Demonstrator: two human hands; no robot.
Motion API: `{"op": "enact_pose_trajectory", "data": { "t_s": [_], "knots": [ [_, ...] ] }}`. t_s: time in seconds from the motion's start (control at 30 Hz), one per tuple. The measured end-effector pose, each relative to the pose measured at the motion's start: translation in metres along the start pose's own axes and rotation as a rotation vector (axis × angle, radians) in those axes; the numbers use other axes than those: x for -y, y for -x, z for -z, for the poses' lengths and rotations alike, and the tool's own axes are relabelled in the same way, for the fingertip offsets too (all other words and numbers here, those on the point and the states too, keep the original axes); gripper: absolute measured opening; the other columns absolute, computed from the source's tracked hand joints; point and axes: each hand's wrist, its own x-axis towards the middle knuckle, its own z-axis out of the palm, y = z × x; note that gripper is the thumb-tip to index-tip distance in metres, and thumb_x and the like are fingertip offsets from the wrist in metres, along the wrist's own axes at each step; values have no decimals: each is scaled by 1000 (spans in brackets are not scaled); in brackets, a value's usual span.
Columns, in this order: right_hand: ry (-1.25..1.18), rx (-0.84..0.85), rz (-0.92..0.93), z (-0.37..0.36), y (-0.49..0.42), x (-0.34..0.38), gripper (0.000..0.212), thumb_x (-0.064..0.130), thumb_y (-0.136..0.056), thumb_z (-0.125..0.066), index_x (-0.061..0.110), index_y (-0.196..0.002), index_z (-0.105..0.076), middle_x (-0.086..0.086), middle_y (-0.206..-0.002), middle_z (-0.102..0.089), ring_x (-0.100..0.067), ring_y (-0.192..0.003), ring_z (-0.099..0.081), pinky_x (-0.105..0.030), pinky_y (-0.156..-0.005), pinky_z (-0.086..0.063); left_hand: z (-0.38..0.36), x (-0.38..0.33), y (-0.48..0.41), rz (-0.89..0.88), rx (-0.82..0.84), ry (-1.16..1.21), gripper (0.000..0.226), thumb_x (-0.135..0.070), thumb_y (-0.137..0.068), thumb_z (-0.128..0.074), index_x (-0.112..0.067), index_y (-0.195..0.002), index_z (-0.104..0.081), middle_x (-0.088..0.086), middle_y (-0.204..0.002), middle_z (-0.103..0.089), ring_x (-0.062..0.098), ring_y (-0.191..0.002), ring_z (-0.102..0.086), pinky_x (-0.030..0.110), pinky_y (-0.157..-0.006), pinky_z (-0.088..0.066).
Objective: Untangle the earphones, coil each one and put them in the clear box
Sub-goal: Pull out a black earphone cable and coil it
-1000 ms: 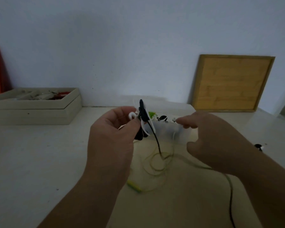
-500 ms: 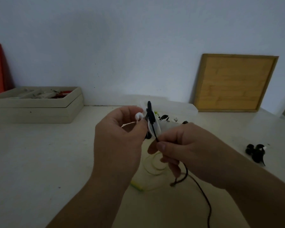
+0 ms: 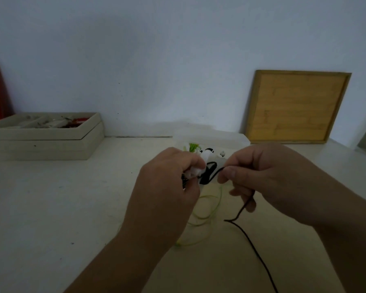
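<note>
A person's left hand (image 3: 167, 182) clutches a small white-and-black earphone bundle (image 3: 195, 172) as an anchor while the right hand (image 3: 262, 174) pinches its thin black cord (image 3: 242, 208), apparently winding it, in front of the clear plastic box (image 3: 230, 139)

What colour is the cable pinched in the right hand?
The cable is black; head view shows it.

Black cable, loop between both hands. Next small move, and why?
Probably the right hand carries another turn of the black cable around the bundle pinched in the left hand: one loop already stands between them, and a long tail lies loose on the table.
</note>
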Motion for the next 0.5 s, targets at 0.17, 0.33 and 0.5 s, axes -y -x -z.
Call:
{"op": "enact_pose_trajectory", "data": {
  "t_s": [0.17, 0.33, 0.5],
  "knots": [
    [133, -98, -17, 3, 0, 2, 18, 32, -88, -60, 28, -76, -72, 10, -65, -72, -12, -64, -66, -34, -68, -51, -2, 0, 1, -47, 81, 38, 20, -5, -76, -70, -22, -87, -71, -12, -82, -64, 2, -78, -58, 6, -74, -45],
    [31, -173, -39, 3, 1, 0, 22, 25, -91, -62, 19, -72, -72, -1, -54, -67, -17, -61, -70, -37, -68, -50, 1, -3, 0, -35, 135, 102, 23, -2, -78, -73, -23, -87, -71, -16, -85, -65, 0, -88, -60, 1, -74, -42],
    [10, -296, 43, 2, -1, 0, 16, 28, -87, -67, 23, -72, -72, 10, -55, -66, -4, -53, -64, -12, -49, -45, 1, -5, 1, -12, 187, 192, 28, -2, -80, -73, -29, -85, -70, -20, -83, -66, -3, -84, -64, 5, -72, -47]
  ]
}}
